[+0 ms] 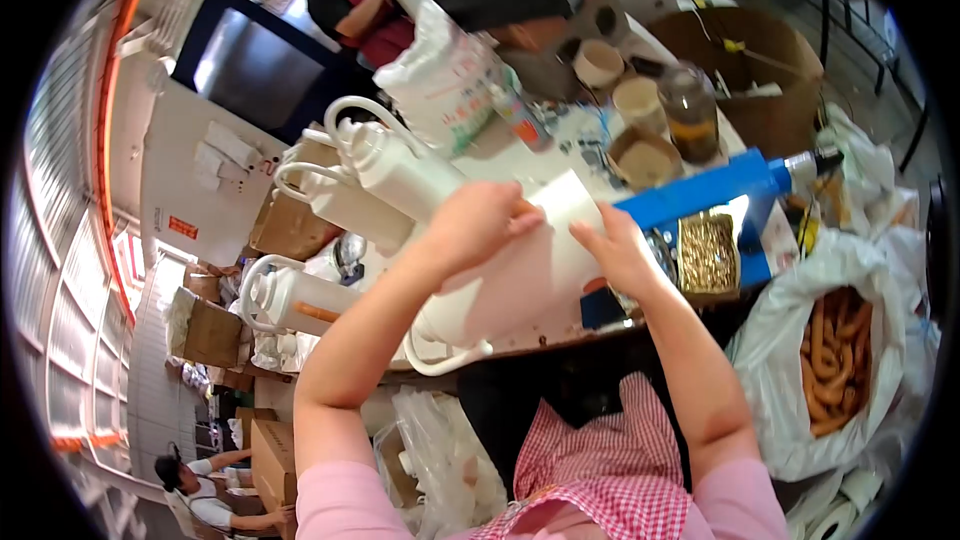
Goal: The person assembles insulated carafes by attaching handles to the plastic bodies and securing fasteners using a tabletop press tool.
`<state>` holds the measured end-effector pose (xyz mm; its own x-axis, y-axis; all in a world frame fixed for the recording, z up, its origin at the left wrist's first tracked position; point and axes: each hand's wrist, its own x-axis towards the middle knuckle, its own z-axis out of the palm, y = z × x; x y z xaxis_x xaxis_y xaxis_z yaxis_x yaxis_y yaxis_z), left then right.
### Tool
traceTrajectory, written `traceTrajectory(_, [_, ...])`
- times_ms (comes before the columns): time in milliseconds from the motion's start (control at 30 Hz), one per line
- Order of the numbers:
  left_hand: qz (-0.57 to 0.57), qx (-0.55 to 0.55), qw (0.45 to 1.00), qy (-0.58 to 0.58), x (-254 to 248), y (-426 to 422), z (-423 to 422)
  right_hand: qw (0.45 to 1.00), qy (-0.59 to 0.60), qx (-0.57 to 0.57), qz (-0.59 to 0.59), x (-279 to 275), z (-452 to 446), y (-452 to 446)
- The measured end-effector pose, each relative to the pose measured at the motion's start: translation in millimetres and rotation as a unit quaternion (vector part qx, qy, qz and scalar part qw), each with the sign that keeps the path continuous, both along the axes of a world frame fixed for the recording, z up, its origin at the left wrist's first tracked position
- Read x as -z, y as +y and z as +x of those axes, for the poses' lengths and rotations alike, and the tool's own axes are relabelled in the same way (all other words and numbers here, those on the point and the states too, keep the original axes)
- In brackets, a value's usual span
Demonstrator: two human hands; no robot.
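Your left hand [487,225], fingers curled, touches the white thermos jug [510,290], grip unclear; your right hand [618,248], partly closed, holds the jug's far end.

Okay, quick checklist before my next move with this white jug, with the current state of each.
1. Left hand at the white jug: ok.
2. Right hand at the jug's far end: ok.
3. Firm grip with both hands: cannot tell from this view.
4. Jug resting on the bench: cannot tell.
5. Jug's handle well back from the bench's front edge: not ok, it reaches that edge.
6. Right hand clear of the blue machine: cannot tell, they appear close.
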<state>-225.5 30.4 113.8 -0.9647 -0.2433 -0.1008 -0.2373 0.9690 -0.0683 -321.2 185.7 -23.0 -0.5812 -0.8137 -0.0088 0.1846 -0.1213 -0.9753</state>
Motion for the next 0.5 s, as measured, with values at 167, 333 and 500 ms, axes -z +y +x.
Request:
traceTrajectory(167, [-0.011, -0.016, 0.999, -0.033, -6.6, 9.3, 1.1, 1.000, 0.011, 0.018, -0.006, 1.7, 1.5, 0.5])
traceTrajectory(333, [0.065, 0.067, 0.996, -0.001, 19.8, 12.9, -21.4, 0.940, 0.335, -0.013, 0.062, 35.0, -9.2, -22.4])
traceTrajectory(500, [-0.037, 0.099, 0.993, -0.060, 13.4, -9.7, -14.1, 0.996, 0.080, 0.021, 0.031, -5.5, 1.9, 16.3])
